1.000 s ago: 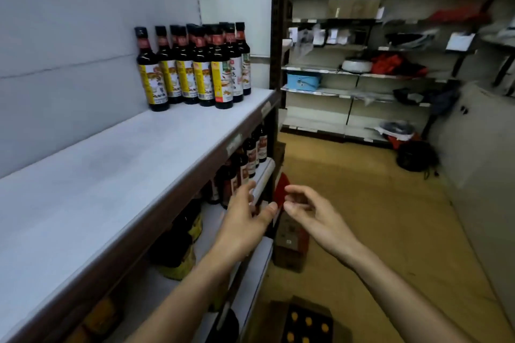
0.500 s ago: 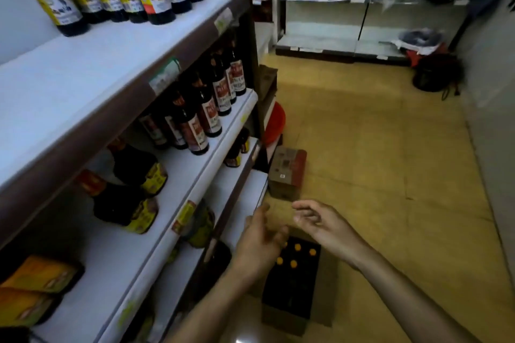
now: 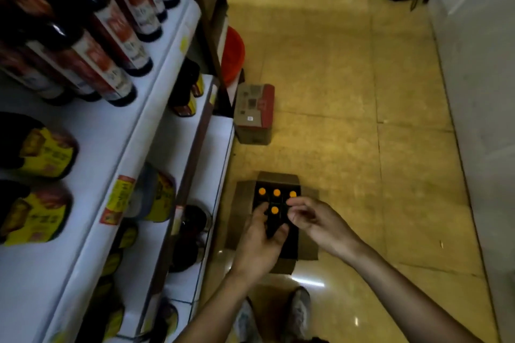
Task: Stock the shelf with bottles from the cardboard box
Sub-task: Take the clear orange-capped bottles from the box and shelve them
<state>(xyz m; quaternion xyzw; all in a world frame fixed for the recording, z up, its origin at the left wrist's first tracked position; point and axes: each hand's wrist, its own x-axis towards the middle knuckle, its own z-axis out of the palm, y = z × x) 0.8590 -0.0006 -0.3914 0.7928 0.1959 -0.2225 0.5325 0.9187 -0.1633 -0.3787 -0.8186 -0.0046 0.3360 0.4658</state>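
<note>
yellow floor tiles [image 3: 348, 92] fill the aisle, with the white shelf [image 3: 92, 131] running down the left side and already carrying rows of dark bottles. a second ago the view was level with the top tier and both hands hung out in the air beside the shelf. now the head is tipped straight down and both hands have dropped to the open cardboard box [image 3: 242, 211] on the floor, just in front of the person's shoes [image 3: 299, 312]. that reads as the start of a fresh pick rather than a placement, and nothing has left the box on this pass yet.

four orange caps [image 3: 276, 192] show inside the box, three in the far row and one nearer. the left hand [image 3: 257, 239] reaches down from the near side, with its fingers and thumb curled round the bottle [image 3: 274, 220] under that nearer cap. the right hand [image 3: 312, 217] comes in from the right with its fingers bent. their tips sit close to the rightmost cap, but whether they touch or hold anything cannot be told. a sealed carton [image 3: 255, 113] stands further along, against the foot of the shelf.
</note>
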